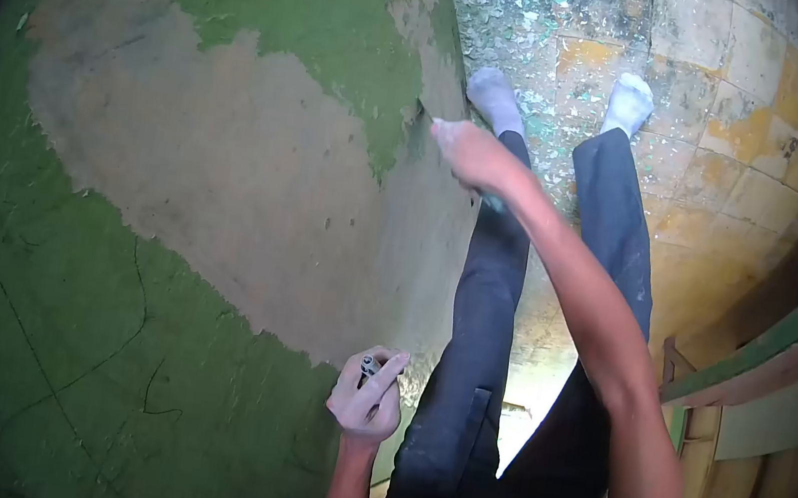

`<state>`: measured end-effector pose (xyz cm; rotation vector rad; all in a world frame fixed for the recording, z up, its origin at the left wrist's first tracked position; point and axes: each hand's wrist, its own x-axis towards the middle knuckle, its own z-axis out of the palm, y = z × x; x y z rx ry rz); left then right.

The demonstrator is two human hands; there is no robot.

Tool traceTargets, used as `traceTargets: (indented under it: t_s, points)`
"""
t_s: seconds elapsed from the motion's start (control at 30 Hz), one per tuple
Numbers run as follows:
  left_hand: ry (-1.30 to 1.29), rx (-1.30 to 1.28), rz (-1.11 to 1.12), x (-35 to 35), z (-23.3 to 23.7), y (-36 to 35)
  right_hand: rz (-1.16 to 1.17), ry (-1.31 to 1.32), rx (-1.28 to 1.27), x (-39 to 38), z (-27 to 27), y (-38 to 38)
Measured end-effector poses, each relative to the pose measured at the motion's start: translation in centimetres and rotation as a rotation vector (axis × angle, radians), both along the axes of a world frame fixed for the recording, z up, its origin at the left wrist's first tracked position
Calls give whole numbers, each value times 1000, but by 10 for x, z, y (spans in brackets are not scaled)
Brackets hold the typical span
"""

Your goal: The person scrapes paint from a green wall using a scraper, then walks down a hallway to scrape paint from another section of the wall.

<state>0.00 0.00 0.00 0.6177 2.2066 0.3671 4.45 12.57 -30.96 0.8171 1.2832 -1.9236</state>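
My right hand is closed around a scraper, its thin dark blade against the wall at the edge of a strip of green paint. A bit of teal handle shows below the palm. Around the blade, a large bare grey-brown patch of wall has ragged paint borders. Lower down, my left hand is closed on a small silver-and-black object close to the wall; only its end shows, and I cannot tell what it is. Pale dust coats my fingers.
Paint flakes litter the tiled floor by the wall's foot. My legs, in dark trousers, and feet in pale socks stand close to the wall. Green paint with dark cracks covers the wall's left part.
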Motion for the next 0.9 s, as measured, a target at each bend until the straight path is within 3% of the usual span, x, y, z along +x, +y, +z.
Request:
traceTargets:
  t_s: [0.07, 0.1, 0.17, 0.2, 0.3, 0.33, 0.43, 0.47, 0.57, 0.6, 0.73, 0.83, 0.87, 0.9]
  points:
    - [-4, -10, -5, -6, 3, 6, 25, -130, -169, -14, 17, 21]
    - [85, 70, -5, 8, -32, -8, -57, 18, 16, -21, 4, 23]
    - [87, 89, -15, 7, -36, -9, -232, 141, 242, -6, 27, 7]
    - [94, 102, -14, 8, -42, -10, -168, 252, 197, -4, 2, 3]
    - [84, 95, -7, 8, -37, -8, 45, -89, -97, -33, -17, 48]
    - [80, 95, -9, 6, -37, -8, 63, -54, -68, -35, -19, 48]
    - [85, 97, -3, 7, -40, -8, -227, 275, 257, -17, 8, 19]
    - [81, 95, -3, 7, -40, -8, -100, 133, 50, -14, 15, 33]
    - [89, 110, 22, 7, -45, -7, 139, 21, -121, -27, 14, 91]
    - [89, 108, 19, 8, -45, -6, 117, -14, -160, -23, 5, 86]
    - [63, 101, 11, 7, -41, -5, -138, 174, 152, -18, 20, 31]
    - [66, 95, 24, 5, -43, -2, -41, 19, 79, -23, 42, 32]
    - [63, 92, 28, 5, -43, -2, -219, 106, 168, -16, 25, 20]
    - [62, 96, 20, 6, -44, -2, -156, 36, 121, -22, 16, 28]
